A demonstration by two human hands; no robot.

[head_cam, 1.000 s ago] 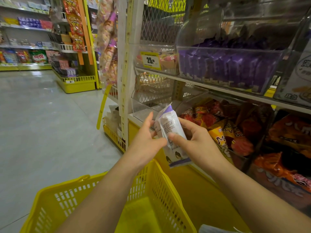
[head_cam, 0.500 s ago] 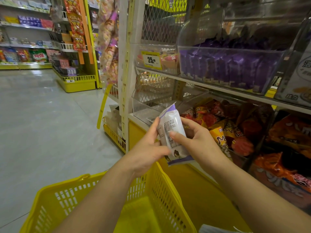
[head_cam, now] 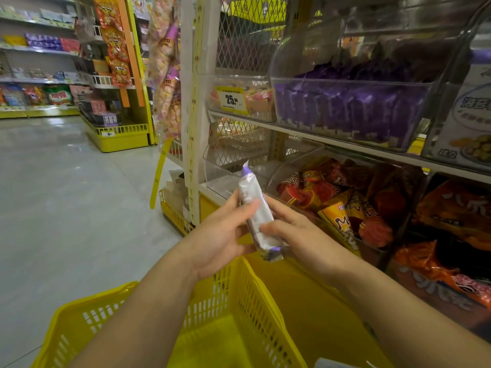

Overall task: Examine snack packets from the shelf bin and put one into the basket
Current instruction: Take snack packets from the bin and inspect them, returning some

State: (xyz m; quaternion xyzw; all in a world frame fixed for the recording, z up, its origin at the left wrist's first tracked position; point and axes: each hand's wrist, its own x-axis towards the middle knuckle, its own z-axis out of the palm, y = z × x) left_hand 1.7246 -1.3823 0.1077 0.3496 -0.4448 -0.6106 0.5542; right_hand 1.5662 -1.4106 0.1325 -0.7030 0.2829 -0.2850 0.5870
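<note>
A white snack packet with purple ends [head_cam: 256, 216] stands upright between both my hands, its narrow edge turned toward me. My left hand [head_cam: 223, 235] grips it from the left, thumb across its front. My right hand [head_cam: 292, 232] holds it from the right, thumb pressed low on the wrapper. The yellow shopping basket [head_cam: 239, 301] hangs just below the packet, slung over my left forearm. Above right, a clear shelf bin [head_cam: 350, 107] holds several purple packets.
A lower clear bin [head_cam: 340, 197] of red and orange snack packs sits right of my hands. A price tag reading 25 [head_cam: 231, 100] hangs on the upper shelf. An open tiled aisle [head_cam: 66, 195] stretches left toward more yellow shelving [head_cam: 119, 136].
The packet has been turned from showing its printed back face to showing its narrow edge, and it sits slightly lower. My left thumb now lies across its front.
</note>
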